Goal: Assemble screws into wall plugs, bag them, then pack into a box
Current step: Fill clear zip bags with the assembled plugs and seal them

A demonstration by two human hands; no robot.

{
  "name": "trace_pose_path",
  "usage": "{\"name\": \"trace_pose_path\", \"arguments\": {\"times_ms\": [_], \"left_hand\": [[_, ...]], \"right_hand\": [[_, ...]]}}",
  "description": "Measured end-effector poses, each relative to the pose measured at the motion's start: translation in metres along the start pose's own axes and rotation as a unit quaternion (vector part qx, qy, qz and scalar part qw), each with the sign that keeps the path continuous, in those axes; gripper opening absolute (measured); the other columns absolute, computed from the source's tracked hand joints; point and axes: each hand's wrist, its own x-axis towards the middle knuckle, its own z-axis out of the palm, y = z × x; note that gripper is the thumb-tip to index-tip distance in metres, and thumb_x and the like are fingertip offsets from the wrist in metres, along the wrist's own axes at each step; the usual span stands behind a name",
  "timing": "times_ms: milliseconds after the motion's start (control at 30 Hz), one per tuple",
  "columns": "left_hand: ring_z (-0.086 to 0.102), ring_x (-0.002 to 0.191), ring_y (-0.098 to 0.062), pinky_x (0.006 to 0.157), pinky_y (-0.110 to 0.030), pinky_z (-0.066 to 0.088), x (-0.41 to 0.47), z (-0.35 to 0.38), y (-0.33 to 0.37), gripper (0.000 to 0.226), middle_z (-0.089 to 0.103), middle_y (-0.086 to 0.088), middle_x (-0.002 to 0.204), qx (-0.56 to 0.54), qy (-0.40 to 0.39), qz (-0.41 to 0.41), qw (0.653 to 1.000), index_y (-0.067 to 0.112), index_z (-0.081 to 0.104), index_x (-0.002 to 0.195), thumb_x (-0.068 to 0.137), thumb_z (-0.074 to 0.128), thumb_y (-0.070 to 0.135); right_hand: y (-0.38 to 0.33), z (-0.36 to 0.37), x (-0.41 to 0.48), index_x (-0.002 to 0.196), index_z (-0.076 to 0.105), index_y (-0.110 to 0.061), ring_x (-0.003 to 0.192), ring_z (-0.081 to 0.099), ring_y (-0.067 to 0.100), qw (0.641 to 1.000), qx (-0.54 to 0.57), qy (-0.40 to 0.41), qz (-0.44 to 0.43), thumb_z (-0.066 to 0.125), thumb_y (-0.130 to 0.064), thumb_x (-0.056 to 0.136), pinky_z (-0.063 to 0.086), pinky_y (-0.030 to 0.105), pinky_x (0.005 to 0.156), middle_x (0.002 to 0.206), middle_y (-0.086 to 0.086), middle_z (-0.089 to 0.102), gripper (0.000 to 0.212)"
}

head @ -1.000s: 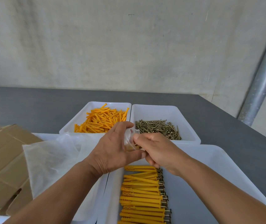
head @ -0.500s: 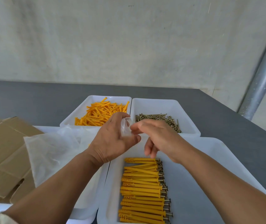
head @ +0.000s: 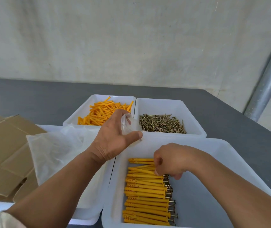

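Note:
My left hand [head: 113,137] holds a small clear plastic bag [head: 128,123] between thumb and fingers, above the near edge of the two back trays. My right hand [head: 169,162] is down in the near white tray [head: 240,163], its curled fingers pinching the top yellow plugs of a row of assembled plugs with screws [head: 146,191]. At the back, one white tray holds loose orange wall plugs [head: 101,114] and the tray beside it holds loose brass screws [head: 162,123].
A pile of clear plastic bags [head: 57,150] lies in a white tray [head: 88,213] at the left. Flattened cardboard boxes [head: 4,153] lie at the far left. The grey table [head: 246,129] ends at the right, near a metal pole [head: 268,83].
My right hand let go of the small bag and dropped into the near tray onto the assembled plugs. My left hand keeps the bag and has stayed in place.

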Motion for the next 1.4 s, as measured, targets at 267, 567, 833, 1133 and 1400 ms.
{"name": "trace_pose_path", "arguments": {"times_ms": [267,567,833,1133,1400], "left_hand": [[0.056,0.094,-0.020,0.084,-0.038,0.046,0.001,-0.003,0.004,0.037,0.062,0.001,0.097,-0.063,-0.001,-0.008,0.998,0.029,0.058,0.098,0.070,0.061,0.054],[0.051,0.084,-0.010,0.074,-0.027,0.041,0.002,-0.001,0.001,0.020,0.058,0.009,0.088,-0.079,0.019,-0.017,0.997,0.026,0.058,0.092,0.082,0.050,0.042],[0.054,0.090,-0.009,0.079,-0.022,0.042,0.001,-0.001,0.003,0.024,0.063,0.005,0.096,-0.050,0.034,-0.003,0.998,0.018,0.062,0.096,0.083,0.047,0.032],[0.054,0.089,-0.018,0.080,-0.027,0.042,0.001,-0.001,0.004,0.027,0.057,-0.004,0.098,0.083,0.054,0.075,0.992,0.016,0.072,0.098,0.089,0.054,-0.002],[0.054,0.082,-0.013,0.069,-0.022,0.041,0.002,-0.004,0.006,0.029,0.055,0.000,0.089,0.140,0.069,0.044,0.987,0.020,0.076,0.076,0.082,0.059,-0.001]], "right_hand": [[-0.004,0.008,0.011,0.119,0.064,-0.004,0.090,0.068,0.022,0.996,-0.088,-0.012,-0.009,0.063,-0.019,0.093,0.039,0.019,0.051,0.112,0.012,0.070,0.030],[-0.002,0.011,0.016,0.115,0.067,-0.008,0.088,0.070,0.021,0.996,-0.090,-0.001,0.005,0.065,-0.019,0.089,0.044,0.022,0.055,0.105,0.010,0.072,0.028],[-0.001,0.010,0.016,0.109,0.069,-0.005,0.090,0.072,0.022,0.998,-0.065,-0.013,0.014,0.059,-0.010,0.086,0.054,0.027,0.066,0.098,0.012,0.074,0.026],[0.004,0.009,0.009,0.115,0.061,-0.009,0.062,0.066,0.012,0.998,0.026,-0.052,-0.010,0.065,-0.028,0.092,0.052,0.021,0.063,0.106,0.013,0.072,0.030],[0.002,0.008,0.011,0.114,0.065,-0.005,0.068,0.067,0.015,0.999,0.022,-0.048,-0.013,0.067,-0.021,0.089,0.054,0.021,0.061,0.104,0.014,0.072,0.030]]}}
